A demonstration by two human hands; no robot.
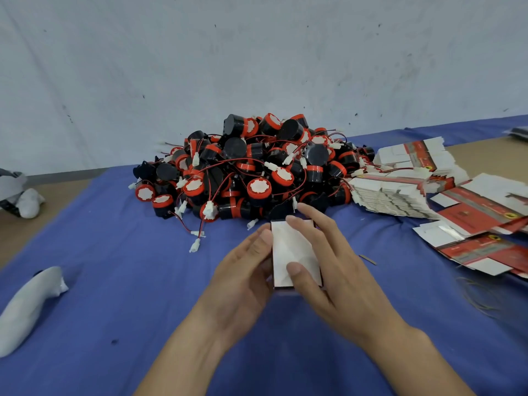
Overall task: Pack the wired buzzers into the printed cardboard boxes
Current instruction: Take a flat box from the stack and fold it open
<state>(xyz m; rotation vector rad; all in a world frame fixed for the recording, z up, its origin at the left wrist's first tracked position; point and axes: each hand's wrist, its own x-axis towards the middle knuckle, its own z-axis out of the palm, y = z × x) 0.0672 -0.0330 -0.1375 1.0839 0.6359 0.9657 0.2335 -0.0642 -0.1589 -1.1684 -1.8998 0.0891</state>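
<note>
A big heap of black-and-red wired buzzers [251, 167] with white connectors lies on the blue cloth ahead of me. Just in front of the heap I hold a small cardboard box [288, 252], its plain white side facing up. My left hand [243, 278] grips its left edge, fingers curled under and thumb along the side. My right hand [334, 270] holds it from the right, thumb pressed on the white face and fingers reaching over the far end. What is inside the box is hidden.
Stacks of flat red-and-white printed boxes [405, 178] lie at the right, with loose unfolded ones [485, 224] spread nearer me. A white wrapped object [31, 304] lies at the left on the blue cloth [128, 281]. A grey wall rises behind.
</note>
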